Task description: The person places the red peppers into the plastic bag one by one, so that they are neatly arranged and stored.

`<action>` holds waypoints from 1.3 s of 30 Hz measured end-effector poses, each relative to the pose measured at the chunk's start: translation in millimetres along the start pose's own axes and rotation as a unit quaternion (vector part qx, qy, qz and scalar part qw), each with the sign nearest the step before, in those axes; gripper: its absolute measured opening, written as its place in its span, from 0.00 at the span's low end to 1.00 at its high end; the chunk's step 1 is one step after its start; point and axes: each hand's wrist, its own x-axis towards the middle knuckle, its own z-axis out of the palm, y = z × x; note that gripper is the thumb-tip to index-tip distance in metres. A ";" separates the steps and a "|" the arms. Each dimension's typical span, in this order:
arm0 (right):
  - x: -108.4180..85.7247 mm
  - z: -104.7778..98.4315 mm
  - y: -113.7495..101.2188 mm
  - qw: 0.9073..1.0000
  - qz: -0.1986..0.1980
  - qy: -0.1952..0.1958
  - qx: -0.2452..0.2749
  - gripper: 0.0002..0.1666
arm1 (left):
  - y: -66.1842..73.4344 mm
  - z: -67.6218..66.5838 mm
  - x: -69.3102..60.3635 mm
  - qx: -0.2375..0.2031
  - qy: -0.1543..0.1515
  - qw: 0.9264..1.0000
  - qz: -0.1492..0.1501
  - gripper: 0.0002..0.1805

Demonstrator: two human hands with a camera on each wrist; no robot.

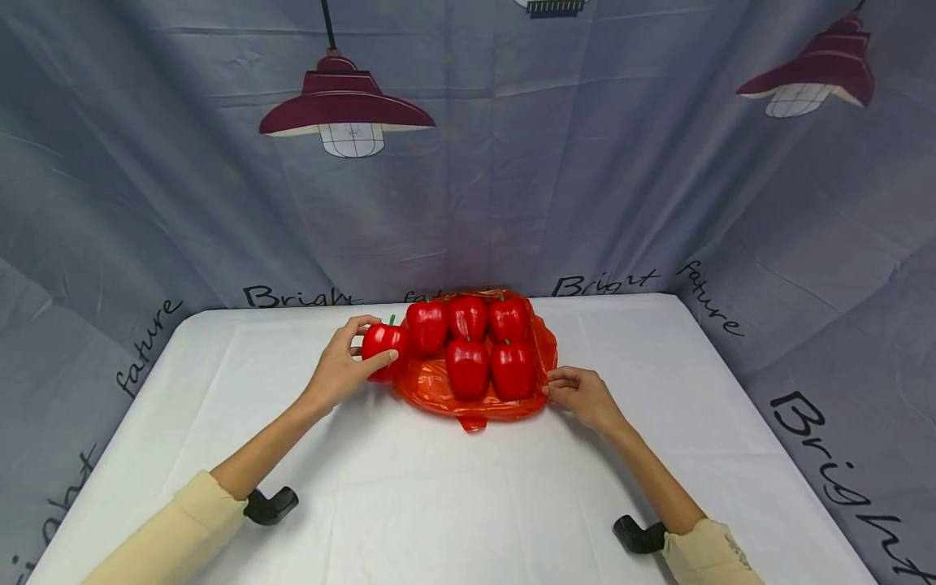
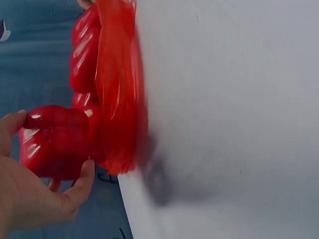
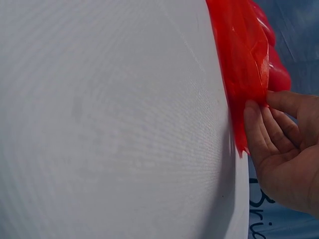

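My left hand (image 1: pixel 344 361) grips a glossy red bell pepper (image 1: pixel 383 340) with a green stem, thumb in front and fingers round its far side. In the left wrist view the pepper (image 2: pixel 55 142) is held above the table, against the side of the red plastic bag (image 2: pixel 119 94). Several more red peppers (image 1: pixel 468 370) stand in two rows on the opened bag (image 1: pixel 431 390). At the bag's right edge, my right hand (image 1: pixel 582 398) pinches the plastic between thumb and fingers, as the right wrist view shows around the bag's rim (image 3: pixel 244 74).
A white cloth covers the table (image 1: pixel 468 504), whose back edge runs just behind the bag. Grey-blue curtains (image 1: pixel 483 203) printed with lamps and lettering hang at the back and sides. Black camera mounts (image 1: pixel 270 505) sit at both wrists.
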 end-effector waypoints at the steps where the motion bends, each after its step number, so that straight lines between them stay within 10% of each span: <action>1: 0.2 -0.2 0.2 1.000 0.001 0.001 0.001 0.17 | 0.8 3.8 -0.1 0.000 0.001 1.000 0.000 0.34; 17: 0.1 -0.3 1.8 1.000 -0.007 -0.002 0.011 0.16 | -3.6 47.7 1.1 0.008 0.004 1.000 -0.008 0.30; 39: 0.3 -2.7 0.1 1.000 -0.003 -0.004 0.006 0.18 | -2.3 61.6 4.0 0.078 -0.018 0.997 0.000 0.30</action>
